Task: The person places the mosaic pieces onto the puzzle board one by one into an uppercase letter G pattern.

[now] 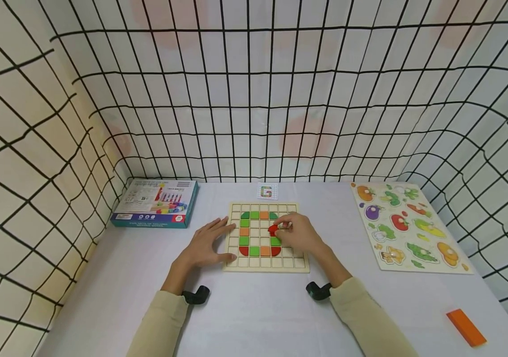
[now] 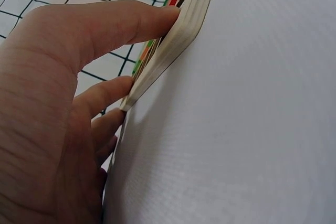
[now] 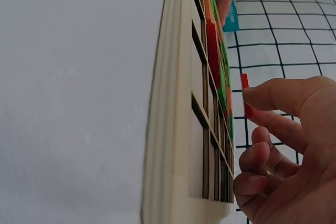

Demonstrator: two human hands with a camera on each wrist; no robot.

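Note:
A wooden grid board [image 1: 266, 269] lies flat in the middle of the table. Green, orange and red tiles form a ring on it, with rounded dark green tiles at the upper corners and rounded red tiles [image 1: 244, 251] at the lower ones. My left hand [image 1: 202, 245] is spread at the board's left side, thumb and fingertips touching its edge [image 2: 176, 38]. Between thumb and index finger, my right hand [image 1: 302, 235] pinches a red tile [image 3: 244, 83] above the ring's right side. The other fingers of that hand are curled.
Behind the board lies a small card [image 1: 268, 192] with a coloured G-like pattern. A blue-edged box [image 1: 156, 203] is at the back left, a vegetable puzzle board [image 1: 410, 230] at the right. An orange block [image 1: 466, 327] lies front right. Black wire mesh [image 1: 249, 89] surrounds the table.

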